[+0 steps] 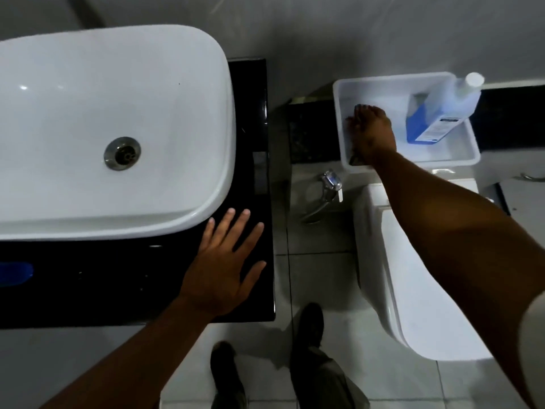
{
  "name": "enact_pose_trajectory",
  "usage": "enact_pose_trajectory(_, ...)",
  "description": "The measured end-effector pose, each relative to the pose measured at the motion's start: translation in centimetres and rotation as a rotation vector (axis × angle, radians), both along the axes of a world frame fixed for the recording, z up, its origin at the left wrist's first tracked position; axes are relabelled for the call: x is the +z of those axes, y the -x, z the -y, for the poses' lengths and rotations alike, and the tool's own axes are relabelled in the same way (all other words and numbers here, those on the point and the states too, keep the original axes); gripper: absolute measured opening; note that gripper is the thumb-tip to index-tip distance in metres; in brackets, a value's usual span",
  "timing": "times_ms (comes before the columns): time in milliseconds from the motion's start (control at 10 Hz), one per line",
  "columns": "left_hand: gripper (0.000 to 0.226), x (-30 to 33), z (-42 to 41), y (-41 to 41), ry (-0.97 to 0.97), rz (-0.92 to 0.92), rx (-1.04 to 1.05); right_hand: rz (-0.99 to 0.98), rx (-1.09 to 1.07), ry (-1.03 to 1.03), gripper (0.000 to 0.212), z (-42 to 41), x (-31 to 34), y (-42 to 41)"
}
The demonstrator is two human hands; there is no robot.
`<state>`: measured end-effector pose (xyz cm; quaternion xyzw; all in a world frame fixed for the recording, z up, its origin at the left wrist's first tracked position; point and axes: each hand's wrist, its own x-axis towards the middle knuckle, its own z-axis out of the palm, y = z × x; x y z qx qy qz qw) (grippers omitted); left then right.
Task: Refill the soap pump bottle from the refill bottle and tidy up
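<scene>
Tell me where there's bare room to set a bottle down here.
Inside the white tub, the floor between the right hand and the refill bottle is bare, as is the front right corner. The black counter is bare in front of the sink, left of the left hand.

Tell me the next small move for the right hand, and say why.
Probably shift the right hand rightward in the white tub and grasp the refill bottle: it stands upright, capped and untouched, while the left hand rests flat on the black counter.
</scene>
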<state>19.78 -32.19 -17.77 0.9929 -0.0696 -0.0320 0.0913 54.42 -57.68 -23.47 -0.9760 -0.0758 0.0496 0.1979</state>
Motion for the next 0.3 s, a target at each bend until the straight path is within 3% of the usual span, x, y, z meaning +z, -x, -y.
enact_pose_trajectory(100, 0.064, -0.1, 0.0, -0.3, -0.005, -0.002, 0.005, -0.041, 0.093, 0.103, 0.05, -0.2, -0.2, -0.2)
enact_pose_trajectory(300, 0.064, 0.4, 0.3, -0.5, 0.03, -0.004, 0.013, -0.029, 0.11, 0.12, 0.036, -0.5, 4.6, 1.5)
